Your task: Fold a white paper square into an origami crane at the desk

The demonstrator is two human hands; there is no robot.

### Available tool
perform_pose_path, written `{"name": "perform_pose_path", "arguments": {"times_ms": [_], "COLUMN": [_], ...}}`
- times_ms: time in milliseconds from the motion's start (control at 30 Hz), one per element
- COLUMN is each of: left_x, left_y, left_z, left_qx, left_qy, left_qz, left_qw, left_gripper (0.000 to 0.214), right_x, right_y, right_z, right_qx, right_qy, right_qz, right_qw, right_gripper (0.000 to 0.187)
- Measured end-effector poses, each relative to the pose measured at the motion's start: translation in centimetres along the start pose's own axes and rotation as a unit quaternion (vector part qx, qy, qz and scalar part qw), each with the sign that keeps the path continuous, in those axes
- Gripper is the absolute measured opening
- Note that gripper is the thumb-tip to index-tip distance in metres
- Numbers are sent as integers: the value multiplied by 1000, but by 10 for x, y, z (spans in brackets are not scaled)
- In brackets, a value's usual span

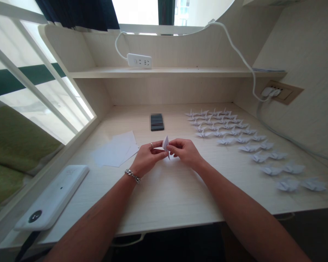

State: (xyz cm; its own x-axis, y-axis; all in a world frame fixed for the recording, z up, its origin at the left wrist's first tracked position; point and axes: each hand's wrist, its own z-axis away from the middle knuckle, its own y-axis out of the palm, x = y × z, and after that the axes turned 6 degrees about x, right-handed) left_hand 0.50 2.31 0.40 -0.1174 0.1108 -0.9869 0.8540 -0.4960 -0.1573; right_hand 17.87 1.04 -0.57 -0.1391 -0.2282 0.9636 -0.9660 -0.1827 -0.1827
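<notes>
Between my two hands, just above the middle of the desk, is a narrow, pointed piece of folded white paper (166, 142). My left hand (149, 155), with a ring and a chain bracelet, pinches it from the left with thumb and fingers. From the other side my right hand (186, 151) grips the same paper, its fingers curled. Loose white paper sheets (116, 149) lie to the left of my left hand. Rows of folded white paper cranes (226, 125) stand on the right side of the desk, several deep, running toward the front edge.
A dark rectangular device (157, 122), its face blurred, lies beyond my hands. At the left edge rests a white power bank (54, 196) with a dark strap. A power strip (139, 61) sits on the shelf (175, 72). Cables hang by the wall socket (285, 92) at right.
</notes>
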Motion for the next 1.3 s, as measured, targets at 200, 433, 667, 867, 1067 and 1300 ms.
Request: {"name": "perform_pose_path", "arguments": {"times_ms": [200, 433, 667, 867, 1067, 1300], "left_x": [2, 5, 2, -2, 2, 6], "left_y": [6, 16, 19, 9, 3, 3], "left_z": [1, 3, 3, 3, 2, 0], "left_qx": [-46, -83, -72, -62, -55, -64], "left_qy": [42, 84, 109, 70, 38, 60], "left_qz": [-87, -133, -116, 131, 152, 149], "left_qw": [994, 984, 985, 987, 986, 985], "left_gripper": [48, 47, 51, 34, 32, 29], "right_x": [-4, -3, -6, 0, 9, 10], "right_y": [8, 12, 15, 12, 14, 15], "right_z": [-1, 0, 0, 7, 12, 14], "right_qx": [-75, -87, -152, -159, -144, -119], "right_qy": [-17, -13, -26, -100, -168, -163], "right_qz": [111, 163, 94, 126, 158, 144], "right_qw": [991, 983, 984, 974, 962, 969], "right_gripper": [16, 10, 11, 20, 29, 21]}}
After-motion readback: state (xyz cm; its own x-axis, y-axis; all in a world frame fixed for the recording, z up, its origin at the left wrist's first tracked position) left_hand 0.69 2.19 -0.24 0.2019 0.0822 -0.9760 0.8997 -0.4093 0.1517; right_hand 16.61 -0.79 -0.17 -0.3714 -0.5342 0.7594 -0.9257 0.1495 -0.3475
